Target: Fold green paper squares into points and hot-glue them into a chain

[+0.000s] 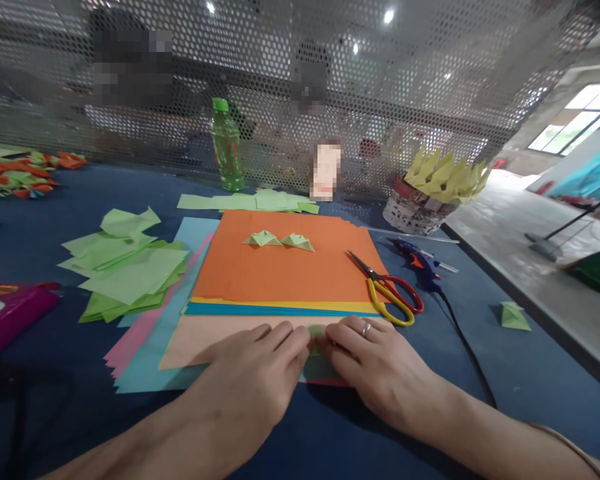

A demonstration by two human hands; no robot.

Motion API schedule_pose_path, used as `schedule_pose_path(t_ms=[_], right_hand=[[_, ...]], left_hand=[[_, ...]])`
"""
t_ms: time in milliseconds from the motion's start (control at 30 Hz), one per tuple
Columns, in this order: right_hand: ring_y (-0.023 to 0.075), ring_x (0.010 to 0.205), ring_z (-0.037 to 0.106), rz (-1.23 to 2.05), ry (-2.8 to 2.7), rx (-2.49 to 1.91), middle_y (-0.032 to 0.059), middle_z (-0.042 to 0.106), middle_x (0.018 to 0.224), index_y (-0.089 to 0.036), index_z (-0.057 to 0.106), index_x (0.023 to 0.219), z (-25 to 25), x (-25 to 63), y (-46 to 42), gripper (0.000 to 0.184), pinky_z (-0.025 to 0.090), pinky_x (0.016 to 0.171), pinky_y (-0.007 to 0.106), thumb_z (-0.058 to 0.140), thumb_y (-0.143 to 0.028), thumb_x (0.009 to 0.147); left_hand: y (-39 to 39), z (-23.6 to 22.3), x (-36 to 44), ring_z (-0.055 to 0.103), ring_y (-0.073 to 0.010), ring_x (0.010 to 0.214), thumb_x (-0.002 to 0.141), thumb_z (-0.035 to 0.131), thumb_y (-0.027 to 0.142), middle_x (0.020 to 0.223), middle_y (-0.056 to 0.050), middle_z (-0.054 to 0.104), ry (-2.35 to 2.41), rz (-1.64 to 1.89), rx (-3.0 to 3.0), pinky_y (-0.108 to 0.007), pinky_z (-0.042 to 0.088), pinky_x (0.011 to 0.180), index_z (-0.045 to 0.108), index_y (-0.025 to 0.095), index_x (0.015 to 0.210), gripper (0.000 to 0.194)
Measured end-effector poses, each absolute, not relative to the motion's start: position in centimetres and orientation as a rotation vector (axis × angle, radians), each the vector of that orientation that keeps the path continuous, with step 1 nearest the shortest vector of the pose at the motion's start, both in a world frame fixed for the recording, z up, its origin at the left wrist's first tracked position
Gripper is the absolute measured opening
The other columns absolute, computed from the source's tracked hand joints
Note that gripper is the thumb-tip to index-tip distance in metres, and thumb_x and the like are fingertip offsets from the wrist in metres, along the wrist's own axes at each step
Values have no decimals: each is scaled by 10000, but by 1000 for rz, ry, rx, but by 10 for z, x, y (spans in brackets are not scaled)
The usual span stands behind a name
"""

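Observation:
Both hands meet over the near edge of a stack of coloured paper sheets, with a small piece of light green paper [316,331] between them. My left hand [265,367] has its fingers bent and closed on the paper's left side. On the other side, my right hand [367,360], with a ring on one finger, pinches the same piece; the fingertips partly hide it. Two folded green paper pieces [263,239] lie on the orange sheet [280,277] beyond. Scissors [387,287] with one red and one yellow handle rest across that sheet's right edge.
A pile of green paper squares [130,267] lies left, near a magenta pouch [15,313]. Right are a glue gun [420,263] with its cord and another folded piece [515,315]. Behind stand a green bottle [227,150] and a paper-spiked basket [425,193], before a perforated metal screen.

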State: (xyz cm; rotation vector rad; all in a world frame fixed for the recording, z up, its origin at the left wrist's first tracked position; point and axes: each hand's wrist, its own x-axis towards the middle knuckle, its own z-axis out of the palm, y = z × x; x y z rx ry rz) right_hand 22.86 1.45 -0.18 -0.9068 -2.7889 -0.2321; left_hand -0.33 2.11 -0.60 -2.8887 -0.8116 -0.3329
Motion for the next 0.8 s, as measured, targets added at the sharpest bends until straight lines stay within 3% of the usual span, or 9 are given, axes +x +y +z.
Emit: schedule_pose_path(t_ms=[167,367,667,800], right_hand=[[237,852,550,-296,-2807,-899,74,645,1005,-143,644,1013,0,227,14,151,414,695,391,496,-149,982],[236,821,555,-294,-2766,-899,79,654,962,-138,658,985,-1,224,16,235,413,656,390,424,-118,995],[263,814,560,-329,-2722,-972,120,666,953,-98,679,998,-4,233,12,316,474,660,403,372,-62,935],[245,864,579,-252,-2609,-934,112,686,986,-94,663,1127,-4,235,15,321,500,723,380,407,-62,936]], left_hand=[[14,-7,2,535,-257,788,810,469,31,896,-109,629,-728,-354,-2727,-364,441,622,696,116,913,263],[13,-3,4,487,-239,708,805,441,-26,772,-83,591,-798,-442,-2727,-361,399,596,685,144,756,301],[14,-10,-1,472,-247,733,688,572,56,822,-102,599,-744,-373,-2739,-353,390,573,664,158,715,140],[14,-6,0,502,-253,735,736,534,34,838,-111,618,-761,-358,-2731,-356,408,569,680,142,758,183]])
